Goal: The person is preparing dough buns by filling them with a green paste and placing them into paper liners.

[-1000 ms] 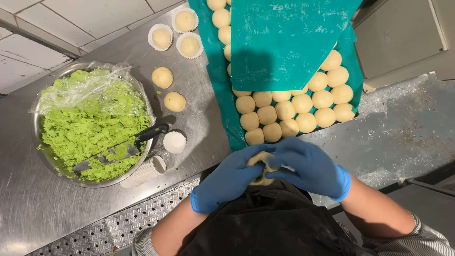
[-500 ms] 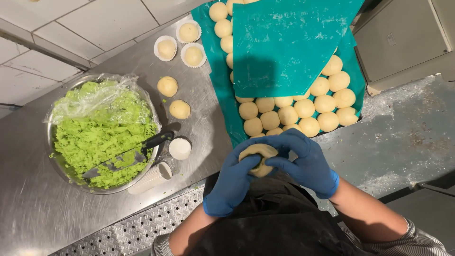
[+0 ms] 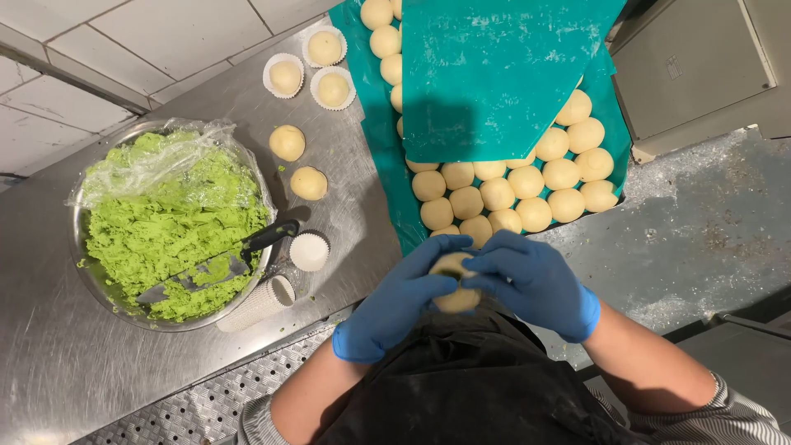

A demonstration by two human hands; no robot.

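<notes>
Both my hands wear blue gloves and close around one pale dough ball (image 3: 455,284) just above my black apron. My left hand (image 3: 394,303) cups it from the left, and my right hand (image 3: 531,282) wraps over it from the right. Just beyond my fingers, several round dough balls (image 3: 527,183) lie in rows on a teal tray (image 3: 375,148), half covered by a teal sheet (image 3: 494,66).
A metal bowl (image 3: 91,284) of green filling with a black-handled knife (image 3: 222,264) stands at the left on the steel counter (image 3: 49,371). Near it are two bare dough balls (image 3: 287,142), three dough balls in paper cups (image 3: 325,49), an empty paper cup (image 3: 310,251) and a stack of cups (image 3: 259,302).
My hands have kept turning the dough ball between them, and my fingers now cover more of it. The view has shifted slightly; nothing on the counter has moved.
</notes>
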